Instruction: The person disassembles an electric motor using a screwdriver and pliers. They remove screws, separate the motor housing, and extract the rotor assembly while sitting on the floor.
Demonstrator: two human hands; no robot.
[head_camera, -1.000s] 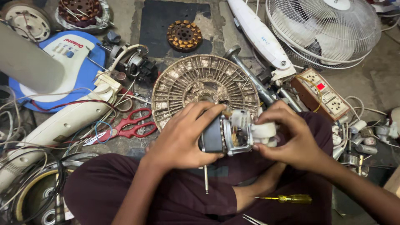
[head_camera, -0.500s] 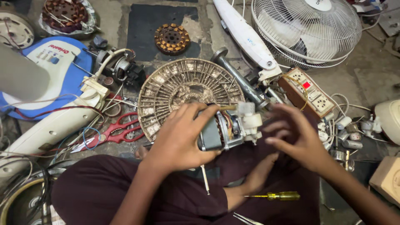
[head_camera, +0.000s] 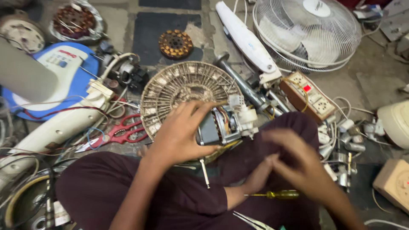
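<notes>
A: Left hand point(head_camera: 181, 136) clamped around the small fan motor point(head_camera: 223, 125), held up over the lap, just in front of the round ribbed fan guard point(head_camera: 170, 89) on the floor.

B: And the right hand point(head_camera: 298, 164)?

A: Blurred, off the motor, fingers spread and holding nothing, low over the right knee. Near the yellow-handled screwdriver point(head_camera: 277, 194) lying on the lap, but not touching it.

B: State of the motor itself?

A: Out of any fan housing, bare: dark body, windings showing, white plastic gear part at the far end. Shaft pointing down toward the lap. Hard to tell whether any screws are out.

B: So how far along?

A: Looks like mid-work, judging by the spread: motor already free in hand, tool lying unused, nothing refitted. Plenty left in pieces around — copper-wound stator point(head_camera: 175, 44) on the dark mat, white fan stand point(head_camera: 247, 38), caged fan head point(head_camera: 306, 32) top right.

B: Anything else close by?

A: Red-handled scissors point(head_camera: 121, 133) left of the knee, wooden socket board point(head_camera: 309, 96) to the right, loose wires everywhere.
</notes>
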